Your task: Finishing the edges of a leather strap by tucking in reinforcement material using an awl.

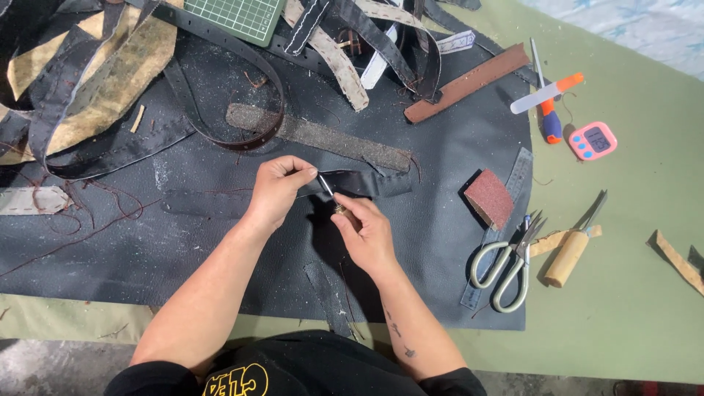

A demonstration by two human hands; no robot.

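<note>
A dark leather strap [352, 183] lies flat across the black leather sheet [220, 249], running from just left of the hands to a short way past them on the right; its surface is matte black with dusty scuffs. The left hand [279, 192] pinches the strap's upper edge between thumb and forefinger, the other fingers curled under. The right hand [367, 231], just below and right of it, grips a small metal-tipped tool [328, 189] whose slim shaft slants up to the strap between the two hands; its brass-coloured lower part is mostly buried in the fingers, so its kind is hard to tell. Well to the right of the right hand lie a reddish sanding block [489, 198], pale-handled scissors [506, 268] and a wooden-handled awl [570, 251]. Farther up on that side sits a small pink square timer [592, 140] with a dark screen, beside a white marker [546, 92] with an orange cap. Above the left hand, a green gridded cutting mat [238, 16] is cut off by the top edge, half buried under tangled strips [110, 81].
</note>
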